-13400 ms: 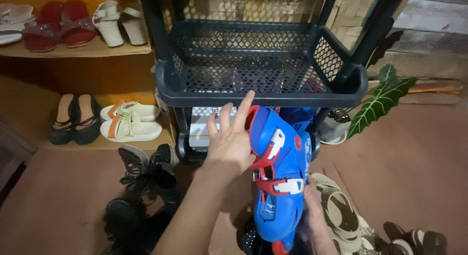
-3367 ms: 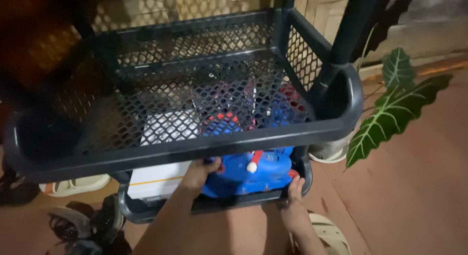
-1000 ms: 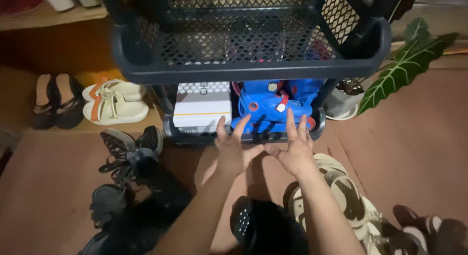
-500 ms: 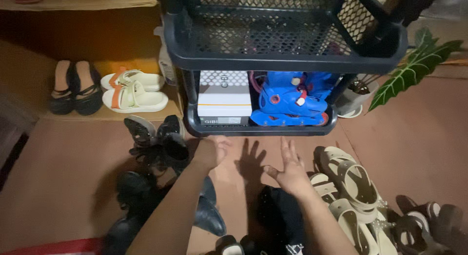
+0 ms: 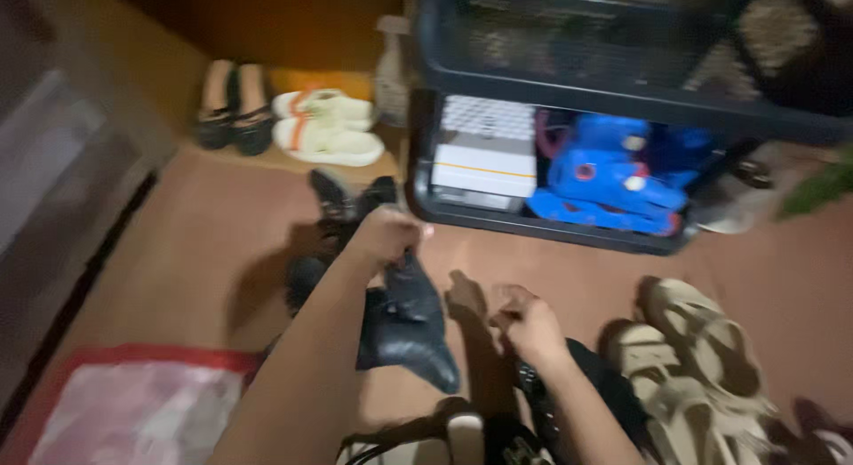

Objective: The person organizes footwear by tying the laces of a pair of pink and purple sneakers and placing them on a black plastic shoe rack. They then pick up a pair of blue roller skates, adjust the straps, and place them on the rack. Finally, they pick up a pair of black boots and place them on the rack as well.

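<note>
The dark pointed leather shoe (image 5: 409,318) now hangs off the brown floor (image 5: 222,225), pinched at its heel in the closed left hand (image 5: 386,234); half a second ago both hands were spread empty; the right hand (image 5: 524,318) now curls onto a black shoe (image 5: 551,403); the blue plastic roller skates (image 5: 609,176) lie in the dark rack (image 5: 551,225).

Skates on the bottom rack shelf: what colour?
Blue skates with red and white details; head view.

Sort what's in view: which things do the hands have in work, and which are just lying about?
In hand:
- left hand, closed on a dark pointed shoe, lifted off the floor
- right hand, curled down at black footwear on the floor

Lying about:
- blue skates and a white box in the dark rack
- beige sandals
- pale sandals
- black flats
</note>
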